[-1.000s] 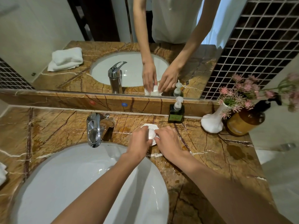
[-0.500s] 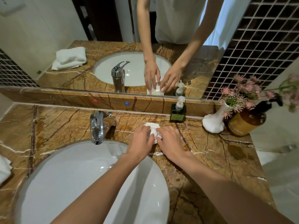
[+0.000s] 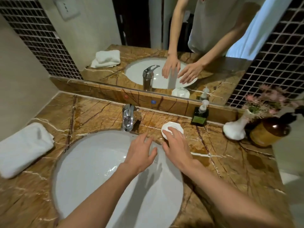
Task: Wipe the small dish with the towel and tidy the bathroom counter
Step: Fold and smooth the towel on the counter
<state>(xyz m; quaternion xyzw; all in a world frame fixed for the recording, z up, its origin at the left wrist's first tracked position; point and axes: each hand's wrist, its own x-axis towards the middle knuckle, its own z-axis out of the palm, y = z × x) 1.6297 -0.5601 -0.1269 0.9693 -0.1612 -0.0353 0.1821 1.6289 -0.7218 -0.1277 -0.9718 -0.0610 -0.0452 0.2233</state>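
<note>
A small white dish (image 3: 166,127) with a scalloped rim rests on the brown marble counter (image 3: 230,162) just right of the tap. My right hand (image 3: 176,146) hovers over its near side with fingers spread, the fingertips covering part of it. My left hand (image 3: 139,153) is open above the basin's back rim, apart from the dish and holding nothing. A folded white towel (image 3: 24,148) lies on the counter at the far left, away from both hands.
A white oval basin (image 3: 98,175) fills the middle, with a chrome tap (image 3: 128,117) behind it. A dark green pump bottle (image 3: 201,115), a white vase of pink flowers (image 3: 236,127) and an amber pump bottle (image 3: 269,130) stand at the back right. A mirror runs along the back.
Both hands have let go of the dish and drawn back toward me with fingers opening. The dish now lies flat on the counter. The view has pulled back, showing the towel at left.
</note>
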